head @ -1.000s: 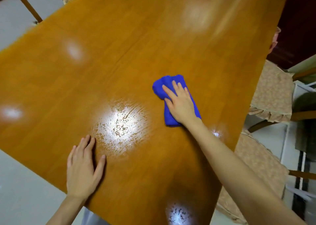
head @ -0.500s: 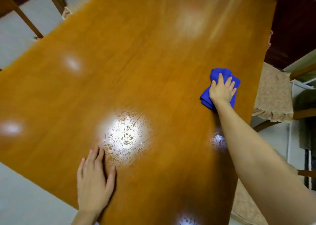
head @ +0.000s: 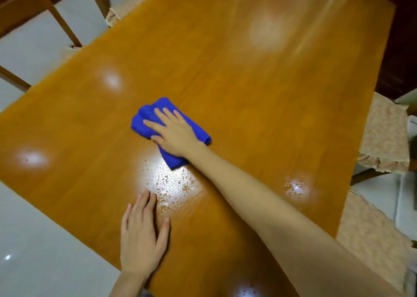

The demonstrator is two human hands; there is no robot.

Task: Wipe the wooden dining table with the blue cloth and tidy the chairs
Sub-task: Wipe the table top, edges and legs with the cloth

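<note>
The wooden dining table fills most of the view, its glossy top showing light reflections and a wet streaky patch near the front. A folded blue cloth lies near the table's middle. My right hand presses flat on the cloth, fingers pointing to the far left. My left hand rests flat on the table near its front edge, fingers spread, holding nothing. A chair with a beige cushion stands at the right side, and another cushioned seat is nearer to me.
Wooden chair legs and a cushioned chair stand at the far left beyond the table. Pale tiled floor shows on the left and at the front. A dark wooden wall or cabinet is at the far right.
My right hand has slid the blue cloth from near the table's right edge back to the left, towards the middle. My left hand stays planted near the front edge.
</note>
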